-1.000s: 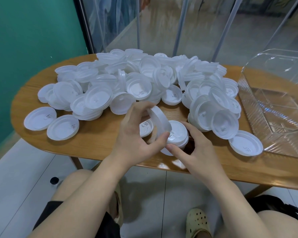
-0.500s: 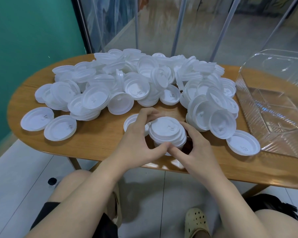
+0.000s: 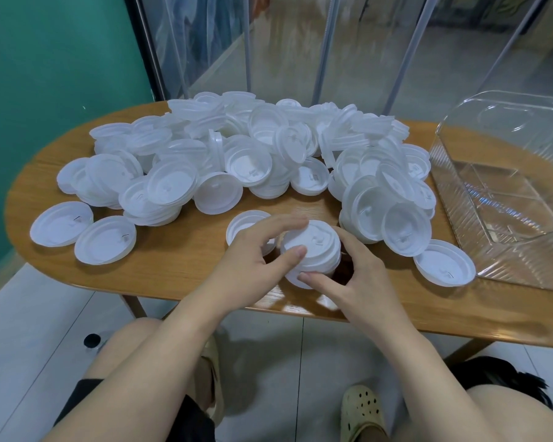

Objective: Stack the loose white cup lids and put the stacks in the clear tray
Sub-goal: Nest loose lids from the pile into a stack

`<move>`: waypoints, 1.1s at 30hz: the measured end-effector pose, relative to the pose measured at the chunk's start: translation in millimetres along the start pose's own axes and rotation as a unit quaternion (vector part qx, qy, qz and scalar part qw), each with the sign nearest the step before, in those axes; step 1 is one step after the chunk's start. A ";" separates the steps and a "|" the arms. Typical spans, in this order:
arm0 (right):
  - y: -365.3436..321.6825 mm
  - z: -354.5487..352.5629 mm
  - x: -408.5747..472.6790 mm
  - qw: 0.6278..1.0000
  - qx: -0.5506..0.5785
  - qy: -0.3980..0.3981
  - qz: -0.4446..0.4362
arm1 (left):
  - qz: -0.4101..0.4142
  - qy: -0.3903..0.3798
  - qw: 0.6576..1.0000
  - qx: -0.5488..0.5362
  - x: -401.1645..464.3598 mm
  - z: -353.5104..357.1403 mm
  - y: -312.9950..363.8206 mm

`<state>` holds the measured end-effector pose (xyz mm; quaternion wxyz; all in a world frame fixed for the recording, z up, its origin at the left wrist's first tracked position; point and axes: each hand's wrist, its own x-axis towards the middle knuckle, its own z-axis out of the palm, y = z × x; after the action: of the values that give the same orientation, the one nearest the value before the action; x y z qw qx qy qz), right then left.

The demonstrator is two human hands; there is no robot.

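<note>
Item: short stack of white lids (image 3: 312, 250), being gripped at the near edge of the wooden table (image 3: 179, 275).

The stack is being held by the left hand (image 3: 253, 266), fingers curled over its top, and the right hand (image 3: 361, 275), fingers curled round its side. Behind the stack, the loose lid pile (image 3: 237, 154) is being left spread out. Right of the stack and farther back, the clear tray (image 3: 505, 199) is being kept on the table.
</note>
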<state>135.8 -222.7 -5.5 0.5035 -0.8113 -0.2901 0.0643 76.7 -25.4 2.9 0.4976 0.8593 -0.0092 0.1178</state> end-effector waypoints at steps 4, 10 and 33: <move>-1.5 -0.3 -0.1 1.000 0.001 0.004 0.000 | -0.001 -0.003 1.000 0.005 1.5 0.1 -0.4; -1.1 0.0 -1.2 1.000 -0.010 0.016 0.006 | 0.008 -0.002 1.000 0.023 4.2 1.6 -1.5; 4.2 -14.7 -0.6 0.997 -0.033 -0.060 0.026 | 0.050 0.000 0.998 0.047 5.7 12.4 -6.3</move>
<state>142.9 -235.9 -2.1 0.4562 -0.8296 -0.3003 0.1164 85.4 -32.4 -7.2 0.4503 0.8801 -0.0464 0.1432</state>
